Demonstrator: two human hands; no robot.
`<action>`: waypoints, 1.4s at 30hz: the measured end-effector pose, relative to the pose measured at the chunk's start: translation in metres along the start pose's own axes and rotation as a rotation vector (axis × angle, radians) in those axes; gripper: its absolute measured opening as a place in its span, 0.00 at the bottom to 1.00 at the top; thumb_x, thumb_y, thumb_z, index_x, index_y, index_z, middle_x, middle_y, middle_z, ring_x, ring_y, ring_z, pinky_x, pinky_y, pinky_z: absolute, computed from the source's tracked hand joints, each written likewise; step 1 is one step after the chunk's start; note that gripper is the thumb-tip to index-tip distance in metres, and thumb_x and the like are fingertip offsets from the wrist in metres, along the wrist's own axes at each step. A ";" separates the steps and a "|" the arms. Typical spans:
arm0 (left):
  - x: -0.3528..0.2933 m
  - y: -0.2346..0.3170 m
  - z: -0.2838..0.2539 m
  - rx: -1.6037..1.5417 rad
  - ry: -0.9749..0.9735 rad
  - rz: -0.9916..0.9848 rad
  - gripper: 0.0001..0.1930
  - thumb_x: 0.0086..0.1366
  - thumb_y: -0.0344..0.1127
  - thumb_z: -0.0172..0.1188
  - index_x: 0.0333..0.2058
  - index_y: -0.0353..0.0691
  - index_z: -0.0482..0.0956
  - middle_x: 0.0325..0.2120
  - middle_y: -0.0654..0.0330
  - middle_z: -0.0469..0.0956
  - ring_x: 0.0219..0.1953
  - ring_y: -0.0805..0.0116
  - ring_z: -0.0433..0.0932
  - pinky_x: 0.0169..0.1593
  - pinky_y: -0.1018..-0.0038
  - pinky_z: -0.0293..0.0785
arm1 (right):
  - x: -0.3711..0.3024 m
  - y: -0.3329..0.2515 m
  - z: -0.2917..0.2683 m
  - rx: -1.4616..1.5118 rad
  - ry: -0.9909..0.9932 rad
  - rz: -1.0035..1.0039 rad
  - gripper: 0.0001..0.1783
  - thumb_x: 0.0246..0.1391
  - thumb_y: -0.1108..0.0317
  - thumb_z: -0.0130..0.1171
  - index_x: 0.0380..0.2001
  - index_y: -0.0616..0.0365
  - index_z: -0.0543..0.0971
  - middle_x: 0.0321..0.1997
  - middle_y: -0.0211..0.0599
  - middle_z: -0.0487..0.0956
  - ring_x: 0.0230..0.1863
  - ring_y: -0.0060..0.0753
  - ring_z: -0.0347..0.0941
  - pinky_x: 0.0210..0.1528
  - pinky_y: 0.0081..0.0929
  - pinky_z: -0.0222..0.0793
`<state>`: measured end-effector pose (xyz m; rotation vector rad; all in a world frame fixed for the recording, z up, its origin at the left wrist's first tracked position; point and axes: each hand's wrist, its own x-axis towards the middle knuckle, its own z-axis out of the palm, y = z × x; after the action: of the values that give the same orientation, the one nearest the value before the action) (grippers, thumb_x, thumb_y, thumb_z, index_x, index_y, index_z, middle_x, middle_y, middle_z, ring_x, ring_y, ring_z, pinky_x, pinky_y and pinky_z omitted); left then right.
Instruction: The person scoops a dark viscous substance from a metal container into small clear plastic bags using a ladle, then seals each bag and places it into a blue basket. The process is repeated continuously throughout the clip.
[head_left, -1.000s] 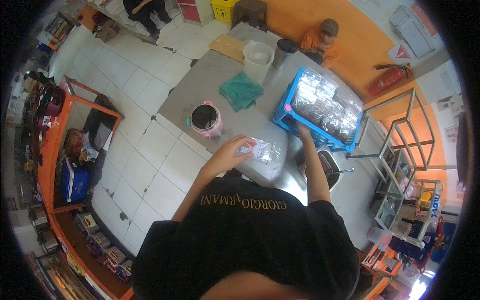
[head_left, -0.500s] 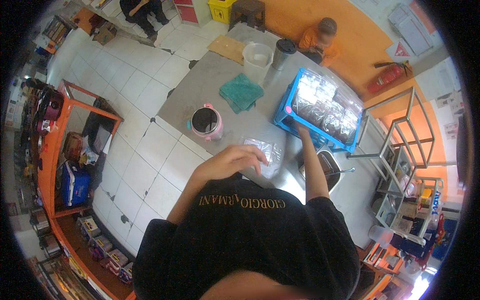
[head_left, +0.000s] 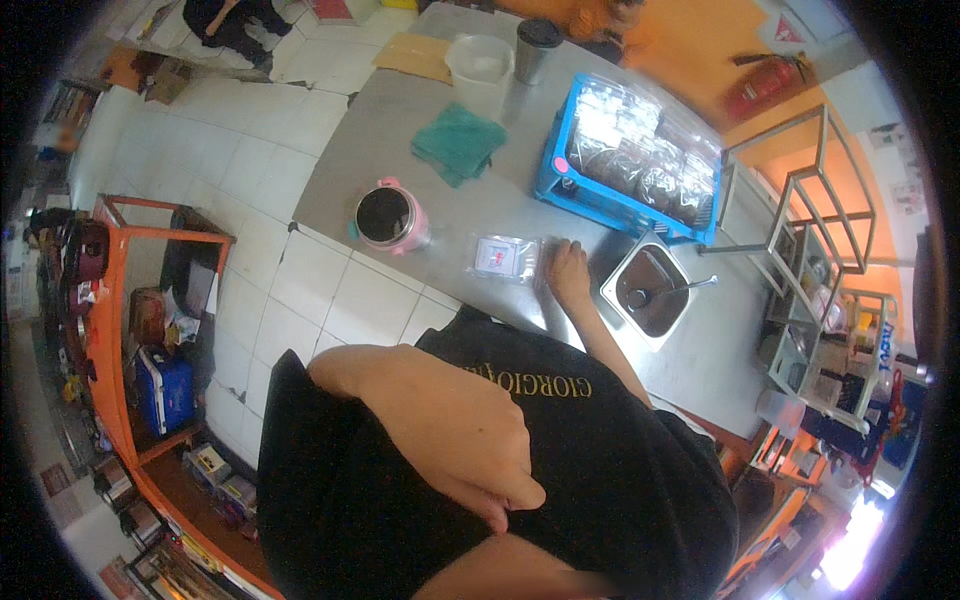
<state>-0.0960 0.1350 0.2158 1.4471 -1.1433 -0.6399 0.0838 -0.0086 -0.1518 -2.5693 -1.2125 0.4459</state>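
Landmark: steel counter [head_left: 480,195] — every place below is read off it.
Left hand [head_left: 470,440]: off the counter, pulled in against the black shirt, fingers loosely curled, nothing in them that shows.
Pink cup [head_left: 392,217]: near the counter's left edge, upright, dark inside, lid off.
Clear bag [head_left: 506,257]: flat on the counter near its front edge, between the pink cup and the right hand, a small packet showing through it.
Right hand [head_left: 568,276]: palm down on the counter, fingers spread, fingertips just beside the bag's right edge — gripping nothing; whether they touch the bag I can't tell.
Steel tub [head_left: 648,291]: on the counter just right of that hand, spoon standing in it.
Blue crate [head_left: 630,160]: further back on the counter, full of dark-filled bags.
Risk 1: bag is loose and slick; a sideways nudge likely slides it toward the cup or off the front edge.
Risk 2: a wide sweep left could tip the open cup.
Risk 3: wrist drifting right could catch the spoon handle.
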 end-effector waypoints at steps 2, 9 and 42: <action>-0.001 -0.006 -0.002 0.009 0.044 0.057 0.16 0.71 0.43 0.53 0.30 0.36 0.66 0.23 0.51 0.72 0.30 0.48 0.76 0.32 0.59 0.71 | -0.011 -0.002 0.009 0.005 0.098 0.059 0.19 0.55 0.67 0.55 0.46 0.69 0.68 0.47 0.62 0.73 0.47 0.65 0.72 0.49 0.53 0.71; 0.014 -0.029 -0.016 -0.640 0.274 0.537 0.15 0.71 0.38 0.53 0.27 0.35 0.67 0.17 0.57 0.70 0.22 0.58 0.75 0.29 0.69 0.69 | -0.015 0.002 0.011 0.170 0.086 0.209 0.11 0.54 0.69 0.57 0.37 0.65 0.71 0.37 0.57 0.76 0.37 0.65 0.75 0.41 0.54 0.71; 0.118 -0.210 -0.044 -0.391 1.308 -0.274 0.13 0.65 0.33 0.64 0.45 0.33 0.78 0.41 0.61 0.80 0.43 0.73 0.78 0.48 0.77 0.73 | -0.126 0.039 -0.211 1.176 0.590 -0.028 0.13 0.63 0.78 0.49 0.47 0.62 0.80 0.51 0.35 0.75 0.43 0.22 0.74 0.47 0.21 0.71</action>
<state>0.0484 0.0271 0.0506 1.2768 0.1968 0.0079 0.1159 -0.1534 0.0477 -1.4787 -0.4931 0.2342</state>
